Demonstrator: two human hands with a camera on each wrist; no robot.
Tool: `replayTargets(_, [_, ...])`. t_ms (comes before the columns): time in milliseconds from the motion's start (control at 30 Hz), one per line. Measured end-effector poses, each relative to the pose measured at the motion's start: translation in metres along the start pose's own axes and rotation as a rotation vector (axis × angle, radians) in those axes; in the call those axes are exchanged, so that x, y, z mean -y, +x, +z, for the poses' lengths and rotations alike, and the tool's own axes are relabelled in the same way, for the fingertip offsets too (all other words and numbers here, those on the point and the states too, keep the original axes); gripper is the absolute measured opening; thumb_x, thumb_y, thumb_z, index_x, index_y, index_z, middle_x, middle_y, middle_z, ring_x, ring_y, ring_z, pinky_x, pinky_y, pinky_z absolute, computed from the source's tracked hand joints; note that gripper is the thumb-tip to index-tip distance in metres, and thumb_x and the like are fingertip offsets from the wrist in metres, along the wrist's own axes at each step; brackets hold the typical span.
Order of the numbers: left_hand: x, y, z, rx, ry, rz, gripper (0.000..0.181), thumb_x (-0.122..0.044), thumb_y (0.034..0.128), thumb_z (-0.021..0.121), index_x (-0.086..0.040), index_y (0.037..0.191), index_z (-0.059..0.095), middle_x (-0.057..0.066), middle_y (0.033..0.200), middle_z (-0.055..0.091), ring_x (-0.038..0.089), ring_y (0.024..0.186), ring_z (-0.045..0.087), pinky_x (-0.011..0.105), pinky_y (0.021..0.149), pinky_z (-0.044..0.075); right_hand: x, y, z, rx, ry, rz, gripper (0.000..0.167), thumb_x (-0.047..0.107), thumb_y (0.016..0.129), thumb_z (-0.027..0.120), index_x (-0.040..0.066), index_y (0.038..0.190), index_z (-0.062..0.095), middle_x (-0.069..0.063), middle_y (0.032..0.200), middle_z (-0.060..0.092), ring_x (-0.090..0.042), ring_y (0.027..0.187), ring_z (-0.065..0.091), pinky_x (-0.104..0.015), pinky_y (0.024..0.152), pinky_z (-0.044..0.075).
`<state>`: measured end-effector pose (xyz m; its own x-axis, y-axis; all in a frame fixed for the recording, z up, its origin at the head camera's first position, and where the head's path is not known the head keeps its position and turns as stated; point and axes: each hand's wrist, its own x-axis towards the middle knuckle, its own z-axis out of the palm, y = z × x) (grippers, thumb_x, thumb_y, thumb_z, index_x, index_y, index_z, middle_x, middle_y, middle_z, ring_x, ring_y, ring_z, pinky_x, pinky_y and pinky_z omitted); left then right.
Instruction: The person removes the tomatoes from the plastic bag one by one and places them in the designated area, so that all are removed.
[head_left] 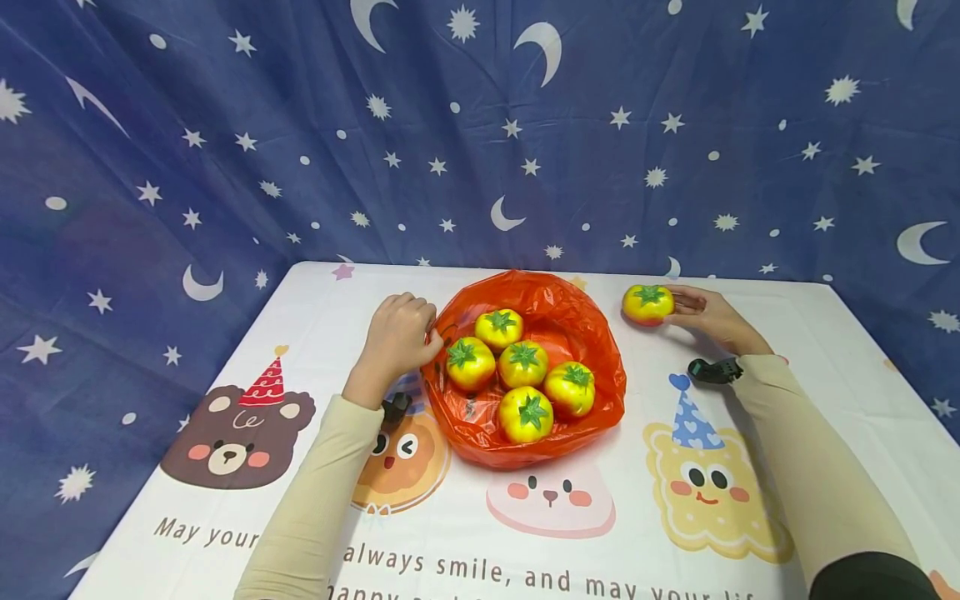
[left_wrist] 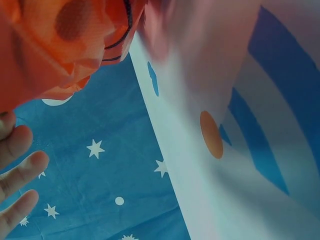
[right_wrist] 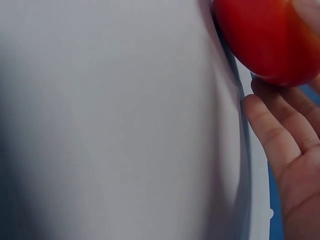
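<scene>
A red plastic bag [head_left: 517, 454] lies spread wide on the table, its rim rolled outward. Inside it sit several glossy yellow-and-red tomatoes [head_left: 522, 364] with green star-shaped tops. At the bag's left rim, my left hand [head_left: 401, 333] pinches the plastic; the left wrist view shows the orange-looking bag [left_wrist: 45, 55] above its loosely bent fingers [left_wrist: 25, 170]. Off to the right of the bag, my right hand [head_left: 705, 315] holds one more tomato [head_left: 647, 304] between thumb and fingers. In the right wrist view that tomato's red underside [right_wrist: 270, 40] shows against the fingertips.
A white tablecloth [head_left: 442, 529] printed with cartoon faces and lettering covers the table. Behind and to the left hangs a dark blue curtain [head_left: 465, 200] with moons and stars. Small black cameras are worn on both wrists, the right one [head_left: 715, 371] above the cloth.
</scene>
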<state>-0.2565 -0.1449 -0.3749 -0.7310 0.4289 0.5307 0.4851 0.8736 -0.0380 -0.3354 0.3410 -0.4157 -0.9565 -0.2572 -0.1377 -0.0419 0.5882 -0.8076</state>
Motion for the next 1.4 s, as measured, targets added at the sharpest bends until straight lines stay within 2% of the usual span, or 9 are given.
replayTargets(200, [0.0,0.0,0.0,-0.016,-0.001,0.006,0.016,-0.018,0.0686,0.056,-0.011,0.058,0.046,0.003,0.056,0.046,0.024,0.063,0.049,0.038,0.069,0.043,0.002,-0.002,0.0,0.011,-0.011,0.015,0.076,0.024,0.087,0.064,-0.001,0.146,0.023,-0.025,0.15,0.028,-0.039,0.136,0.033,-0.029,0.103,0.037])
replayTargets(500, [0.001,0.001,0.0,-0.002,-0.003,-0.002,0.016,-0.019,0.0694,0.057,-0.011,0.059,0.047,0.003,0.057,0.047,0.024,0.064,0.049,0.038,0.071,0.044,0.001,-0.003,-0.003,0.024,-0.023,0.038,0.077,0.022,0.088,0.063,-0.002,0.147,0.02,-0.025,0.15,0.027,-0.04,0.135,0.033,-0.03,0.103,0.034])
replayTargets(767, [0.0,0.001,-0.001,-0.046,-0.011,0.014,0.016,-0.018,0.0674,0.056,-0.011,0.057,0.045,0.002,0.055,0.045,0.024,0.061,0.047,0.037,0.067,0.043,0.001,-0.005,-0.006,0.017,-0.015,0.044,0.08,0.024,0.085,0.066,-0.001,0.147,0.021,-0.024,0.151,0.026,-0.041,0.136,0.031,-0.027,0.101,0.035])
replayTargets(867, [0.0,0.001,-0.001,-0.051,-0.012,0.016,0.016,-0.018,0.0671,0.055,-0.01,0.057,0.045,0.002,0.055,0.044,0.024,0.061,0.047,0.037,0.067,0.042,0.001,-0.006,-0.008,0.017,-0.016,0.04,0.08,0.025,0.085,0.066,0.002,0.148,0.021,-0.022,0.151,0.027,-0.038,0.136,0.033,-0.029,0.101,0.036])
replayTargets(900, [0.0,0.001,-0.001,-0.044,-0.01,0.013,0.016,-0.018,0.0674,0.055,-0.01,0.057,0.045,0.002,0.055,0.044,0.024,0.062,0.047,0.037,0.068,0.043,0.001,-0.006,-0.009,0.014,-0.011,0.037,0.08,0.025,0.085,0.066,0.002,0.148,0.022,-0.022,0.151,0.028,-0.03,0.135,0.039,-0.026,0.101,0.037])
replayTargets(1067, [0.001,0.001,-0.002,0.004,0.001,-0.004,0.018,-0.018,0.0696,0.057,-0.011,0.058,0.046,0.003,0.056,0.046,0.025,0.064,0.05,0.038,0.071,0.044,0.0,-0.007,-0.014,0.019,0.0,0.04,0.079,0.025,0.086,0.066,0.006,0.149,0.021,-0.021,0.152,0.026,-0.026,0.137,0.038,-0.022,0.097,0.04])
replayTargets(1133, [0.0,0.001,-0.002,0.007,0.002,-0.005,0.017,-0.018,0.0697,0.057,-0.011,0.058,0.046,0.003,0.056,0.046,0.024,0.064,0.05,0.037,0.07,0.044,0.001,-0.008,-0.016,0.022,-0.001,0.045,0.079,0.024,0.086,0.065,0.007,0.149,0.02,-0.02,0.152,0.026,-0.034,0.138,0.032,-0.024,0.097,0.039])
replayTargets(1300, [0.001,0.0,-0.001,-0.01,-0.001,0.003,0.017,-0.018,0.0691,0.056,-0.011,0.058,0.046,0.003,0.056,0.046,0.024,0.063,0.05,0.038,0.069,0.044,0.005,-0.013,-0.02,0.027,0.015,0.036,0.077,0.021,0.087,0.064,0.008,0.149,0.019,-0.02,0.151,0.028,-0.032,0.138,0.033,-0.024,0.096,0.041])
replayTargets(1400, [0.001,0.0,-0.001,-0.016,-0.002,0.006,0.017,-0.018,0.0691,0.057,-0.011,0.058,0.046,0.003,0.055,0.046,0.024,0.063,0.05,0.038,0.069,0.044,0.009,-0.016,-0.025,0.037,0.074,0.01,0.076,0.017,0.087,0.064,0.009,0.149,0.02,-0.02,0.151,0.028,-0.012,0.133,0.044,-0.018,0.091,0.046])
